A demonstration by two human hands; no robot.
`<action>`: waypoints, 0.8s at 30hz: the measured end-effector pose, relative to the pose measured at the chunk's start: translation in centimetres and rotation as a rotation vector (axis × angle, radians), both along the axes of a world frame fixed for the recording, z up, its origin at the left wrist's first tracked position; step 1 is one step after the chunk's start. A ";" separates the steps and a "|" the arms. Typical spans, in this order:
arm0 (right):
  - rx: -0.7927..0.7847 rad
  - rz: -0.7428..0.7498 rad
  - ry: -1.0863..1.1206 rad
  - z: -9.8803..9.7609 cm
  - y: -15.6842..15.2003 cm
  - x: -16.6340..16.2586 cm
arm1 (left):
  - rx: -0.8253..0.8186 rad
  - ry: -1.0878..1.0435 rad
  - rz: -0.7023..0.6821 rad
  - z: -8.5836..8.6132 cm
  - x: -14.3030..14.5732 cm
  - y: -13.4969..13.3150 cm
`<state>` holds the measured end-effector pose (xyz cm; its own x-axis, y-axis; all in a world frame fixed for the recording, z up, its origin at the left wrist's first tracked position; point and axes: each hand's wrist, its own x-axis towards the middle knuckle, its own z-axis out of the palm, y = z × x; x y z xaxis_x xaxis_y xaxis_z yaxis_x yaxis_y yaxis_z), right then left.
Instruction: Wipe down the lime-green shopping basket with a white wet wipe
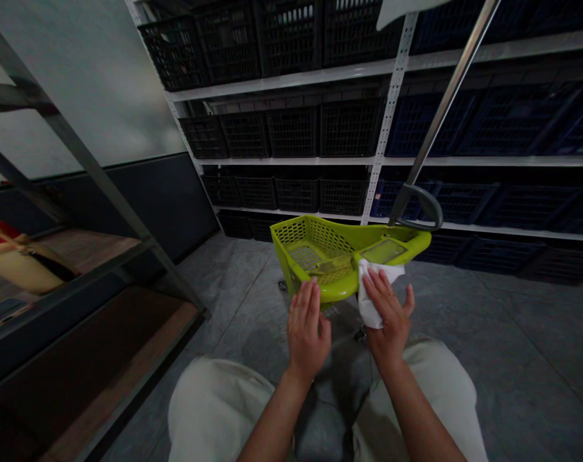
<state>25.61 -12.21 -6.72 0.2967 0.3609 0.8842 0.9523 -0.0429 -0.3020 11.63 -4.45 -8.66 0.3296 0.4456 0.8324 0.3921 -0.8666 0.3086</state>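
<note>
1. Landmark: a lime-green basket (339, 256) on small wheels stands on the grey floor (488, 333), in front of shelving (392, 109) loaded with dark crates (291, 131). A metal handle pole (440, 109) rises from its far right end.
2. Right hand (388, 314): fingers spread flat, pressing a white cloth (371, 295) against the near rim of the basket, right of centre. The cloth is pinned under the palm, not bunched in a fist.
3. Left hand (307, 330): open, fingers extended, fingertips touching the near rim left of the cloth; it holds nothing.
4. Step, as judged: wiping the near rim, left hand steadying the basket.
5. Next move, as judged: needs cloth pressure kept up while sliding along the rim, with the left hand bracing so the wheels do not roll.
6. The person's knees (214, 404) flank the basket's near side.
</note>
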 end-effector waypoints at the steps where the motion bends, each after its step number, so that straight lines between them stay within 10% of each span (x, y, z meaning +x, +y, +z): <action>1: -0.011 0.004 -0.002 0.1 0.0 -0.6 | -0.008 -0.005 0.004 0.0 0.1 -0.1; 7: -0.169 0.290 -0.232 0.7 -0.4 -3.1 | 0.002 -0.030 -0.033 -0.2 0.2 -0.1; 15: -0.024 0.045 -0.045 0.2 -0.5 0.6 | 0.010 0.025 -0.011 -0.1 0.0 0.2; 24: -0.215 0.269 -0.221 0.7 -0.9 -1.9 | 0.041 0.047 -0.002 0.2 -0.5 0.2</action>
<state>23.67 -13.09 -5.97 -0.0225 0.5836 0.8117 0.9791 0.1770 -0.1001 11.09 -4.23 -8.49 0.3699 0.4111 0.8332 0.4037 -0.8788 0.2544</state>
